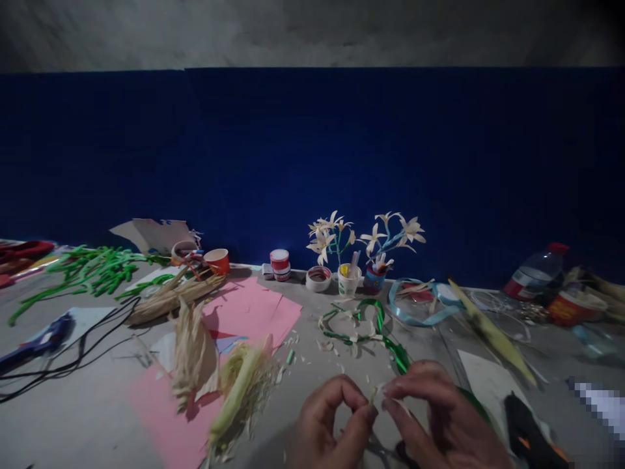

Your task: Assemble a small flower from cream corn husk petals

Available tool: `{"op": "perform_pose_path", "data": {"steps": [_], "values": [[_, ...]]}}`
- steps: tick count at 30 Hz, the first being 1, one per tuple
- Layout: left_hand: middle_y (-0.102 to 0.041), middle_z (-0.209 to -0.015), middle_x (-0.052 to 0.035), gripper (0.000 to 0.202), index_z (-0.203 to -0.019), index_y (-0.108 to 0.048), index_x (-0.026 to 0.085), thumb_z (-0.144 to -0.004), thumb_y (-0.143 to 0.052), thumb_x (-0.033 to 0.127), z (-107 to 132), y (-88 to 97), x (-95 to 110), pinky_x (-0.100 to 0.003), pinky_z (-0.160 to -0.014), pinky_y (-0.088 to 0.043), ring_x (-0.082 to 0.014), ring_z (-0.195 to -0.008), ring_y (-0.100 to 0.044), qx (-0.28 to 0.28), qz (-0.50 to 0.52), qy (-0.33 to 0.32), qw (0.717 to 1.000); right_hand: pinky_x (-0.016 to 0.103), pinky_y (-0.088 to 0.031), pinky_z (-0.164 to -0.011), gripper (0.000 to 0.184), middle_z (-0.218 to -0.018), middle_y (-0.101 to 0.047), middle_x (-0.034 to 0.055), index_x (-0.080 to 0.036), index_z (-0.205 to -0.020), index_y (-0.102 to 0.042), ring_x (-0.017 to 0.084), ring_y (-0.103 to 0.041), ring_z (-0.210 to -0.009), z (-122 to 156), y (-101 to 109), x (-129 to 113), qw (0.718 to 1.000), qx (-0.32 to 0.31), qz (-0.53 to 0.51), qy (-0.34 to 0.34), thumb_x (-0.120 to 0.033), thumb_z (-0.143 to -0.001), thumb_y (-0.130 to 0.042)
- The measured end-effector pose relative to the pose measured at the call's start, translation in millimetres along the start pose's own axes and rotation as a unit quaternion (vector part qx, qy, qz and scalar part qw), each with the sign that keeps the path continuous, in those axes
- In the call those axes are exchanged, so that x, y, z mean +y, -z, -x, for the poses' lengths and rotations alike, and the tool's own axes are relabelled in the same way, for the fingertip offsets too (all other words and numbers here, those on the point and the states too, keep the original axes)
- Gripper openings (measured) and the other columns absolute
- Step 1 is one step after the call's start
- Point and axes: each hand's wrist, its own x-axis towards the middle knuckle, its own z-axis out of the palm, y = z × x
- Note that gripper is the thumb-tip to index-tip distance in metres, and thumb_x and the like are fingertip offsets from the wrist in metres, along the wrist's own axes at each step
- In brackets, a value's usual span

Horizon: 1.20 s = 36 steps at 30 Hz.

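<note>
Left hand (336,420) and right hand (442,410) are pinching a pale scrap (374,393) between fingers (361,418) above the tabletop (88,417), presumably steadying so slight a piece from both sides.

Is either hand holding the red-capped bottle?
No: the left hand and right hand are close together at a small pale piece, while the bottle is well apart, farther right.

I can't make out the pale scrap (374,395), possibly husk, between left hand (339,417) and right hand (439,410); my feed's bottom edge crops both.
</note>
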Motion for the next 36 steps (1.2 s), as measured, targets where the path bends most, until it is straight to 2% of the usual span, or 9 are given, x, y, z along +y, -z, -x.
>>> {"op": "perform_pose_path", "data": {"steps": [5,10,19,23,28,32,34,36], "values": [[-0.054,-0.064,0.0006,0.036,-0.066,-0.059,0.019,-0.076,-0.071,0.051,1,-1.2,3,-0.025,-0.059,-0.039,-0.0149,-0.062,-0.048,-0.017,0.05,0.027,0.998,0.024,-0.05,-0.072,0.031,-0.082,-0.065,-0.0008,-0.03,-0.095,-0.067,0.018,-0.057,-0.087,1,-6,7,1.0,-0.006,-0.009,0.008,-0.003,-0.08,-0.064],[-0.051,-0.06,0.0028,0.043,-0.065,-0.057,0.017,-0.073,-0.072,0.057,0,-3.5,3,-0.024,-0.057,-0.035,-0.0121,-0.058,-0.043,-0.033,0.093,0.056,0.994,0.022,-0.05,-0.074,0.032,-0.088,-0.065,-0.0002,-0.028,-0.098,-0.065,0.017,-0.056,-0.092,0,-9,13,0.999,-0.021,0.024,0.041,-0.002,-0.08,-0.063],[-0.051,-0.058,0.0034,0.045,-0.063,-0.055,0.017,-0.069,-0.075,0.057,-2,-5.1,6,-0.025,-0.058,-0.034,-0.0123,-0.058,-0.042,-0.046,0.114,0.083,0.989,0.028,-0.051,-0.076,0.033,-0.086,-0.065,0.0003,-0.027,-0.099,-0.063,0.019,-0.055,-0.094,-1,-11,16,0.994,-0.01,0.061,0.088,-0.001,-0.08,-0.062],[-0.052,-0.059,0.0032,0.045,-0.064,-0.057,0.017,-0.068,-0.075,0.058,-1,-4.3,4,-0.025,-0.059,-0.035,-0.0126,-0.059,-0.043,-0.04,0.124,0.079,0.988,0.032,-0.051,-0.078,0.035,-0.087,-0.069,0.001,-0.027,-0.103,-0.062,0.021,-0.055,-0.095,-1,-5,16,0.987,-0.038,0.108,0.114,0.0,-0.081,-0.06],[-0.055,-0.058,0.0025,0.043,-0.063,-0.057,0.017,-0.068,-0.077,0.055,-1,-4.8,7,-0.025,-0.06,-0.038,-0.0135,-0.06,-0.047,-0.039,0.133,0.086,0.987,0.034,-0.05,-0.081,0.045,-0.09,-0.073,0.0013,-0.025,-0.113,-0.06,0.021,-0.057,-0.094,-3,1,12,0.973,-0.076,0.144,0.166,0.003,-0.078,-0.062],[-0.055,-0.058,0.0033,0.039,-0.062,-0.057,0.017,-0.068,-0.08,0.049,-1,-5.0,14,-0.024,-0.059,-0.036,-0.0129,-0.059,-0.047,-0.025,0.14,0.102,0.985,0.033,-0.05,-0.083,0.047,-0.094,-0.073,0.0012,-0.026,-0.116,-0.058,0.021,-0.058,-0.096,-5,-1,8,0.971,-0.08,0.154,0.163,0.003,-0.079,-0.06],[-0.055,-0.058,0.0033,0.038,-0.062,-0.057,0.017,-0.067,-0.08,0.048,-1,-4.3,17,-0.024,-0.059,-0.035,-0.0128,-0.059,-0.045,-0.021,0.135,0.107,0.985,0.035,-0.048,-0.09,0.049,-0.104,-0.071,0.0028,-0.027,-0.121,-0.056,0.021,-0.058,-0.103,-4,-2,8,0.976,-0.075,0.143,0.148,0.002,-0.081,-0.058],[-0.055,-0.057,0.0033,0.04,-0.061,-0.058,0.017,-0.067,-0.079,0.05,-1,-3.5,18,-0.024,-0.059,-0.035,-0.0127,-0.058,-0.045,-0.023,0.124,0.103,0.987,0.035,-0.047,-0.094,0.047,-0.117,-0.065,0.0059,-0.026,-0.124,-0.054,0.021,-0.057,-0.112,1,-3,8,0.987,-0.027,0.118,0.101,-0.002,-0.084,-0.056]]}}
